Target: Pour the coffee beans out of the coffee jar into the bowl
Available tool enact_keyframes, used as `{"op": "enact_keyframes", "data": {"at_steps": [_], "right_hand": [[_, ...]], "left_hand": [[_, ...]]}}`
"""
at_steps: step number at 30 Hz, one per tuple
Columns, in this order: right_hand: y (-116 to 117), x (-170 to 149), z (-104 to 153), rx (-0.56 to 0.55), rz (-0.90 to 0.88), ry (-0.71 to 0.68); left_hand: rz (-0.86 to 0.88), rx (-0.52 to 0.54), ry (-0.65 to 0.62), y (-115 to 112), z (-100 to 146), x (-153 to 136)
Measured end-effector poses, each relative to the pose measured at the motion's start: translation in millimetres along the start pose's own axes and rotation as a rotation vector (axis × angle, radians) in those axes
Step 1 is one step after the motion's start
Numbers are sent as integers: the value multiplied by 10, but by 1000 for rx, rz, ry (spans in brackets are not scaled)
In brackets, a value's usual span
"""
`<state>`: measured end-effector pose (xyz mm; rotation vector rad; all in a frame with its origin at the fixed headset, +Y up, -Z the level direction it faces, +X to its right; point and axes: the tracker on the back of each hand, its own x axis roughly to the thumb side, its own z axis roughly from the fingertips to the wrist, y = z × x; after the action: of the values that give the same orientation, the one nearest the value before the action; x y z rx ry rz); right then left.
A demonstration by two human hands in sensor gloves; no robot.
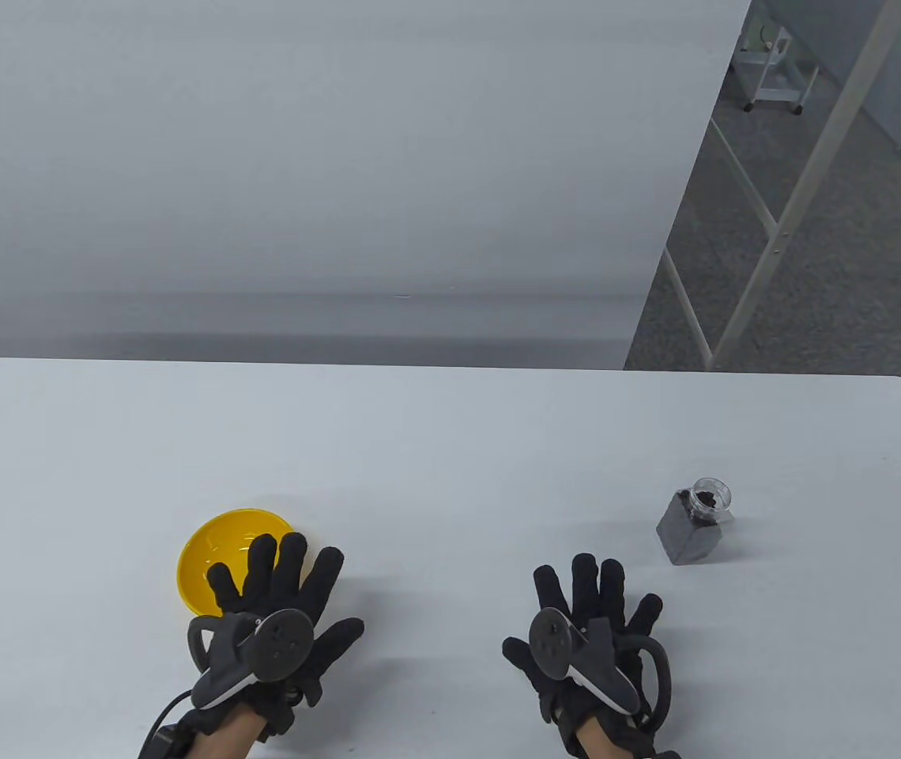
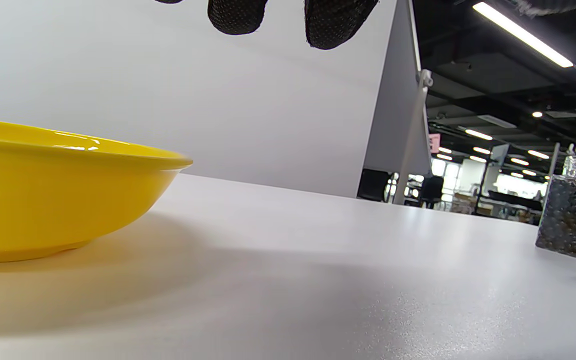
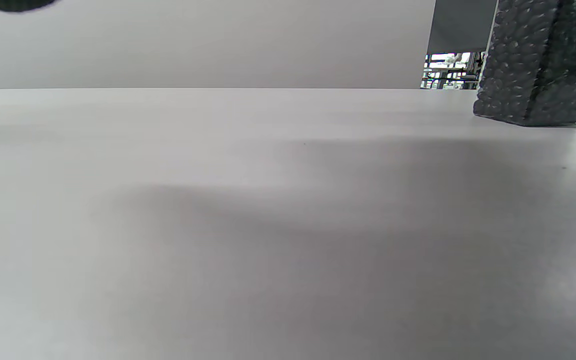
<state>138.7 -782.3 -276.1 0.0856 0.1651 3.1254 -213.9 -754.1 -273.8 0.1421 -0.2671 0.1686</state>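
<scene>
A yellow bowl (image 1: pixel 217 545) sits empty on the white table at the front left; it also shows in the left wrist view (image 2: pixel 58 195). A square glass coffee jar (image 1: pixel 694 523), open-topped and full of dark beans, stands upright at the right; it shows in the left wrist view (image 2: pixel 573 217) and the right wrist view (image 3: pixel 533 65). My left hand (image 1: pixel 284 601) lies flat with fingers spread, its fingertips over the bowl's near rim. My right hand (image 1: pixel 593 624) lies flat and spread on the table, in front of and left of the jar, apart from it. Both hands hold nothing.
The white table (image 1: pixel 450 443) ends at a far edge against a grey partition wall (image 1: pixel 324 158). Its right edge runs near the jar, with floor and white metal frames (image 1: pixel 782 221) beyond.
</scene>
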Motion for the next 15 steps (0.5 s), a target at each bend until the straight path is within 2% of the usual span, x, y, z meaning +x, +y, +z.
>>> {"op": "enact_keyframes", "data": {"at_steps": [15], "right_hand": [[-227, -110, -16, -81, -130, 61]], "left_hand": [[-1, 5, -5, 11, 17, 5]]}}
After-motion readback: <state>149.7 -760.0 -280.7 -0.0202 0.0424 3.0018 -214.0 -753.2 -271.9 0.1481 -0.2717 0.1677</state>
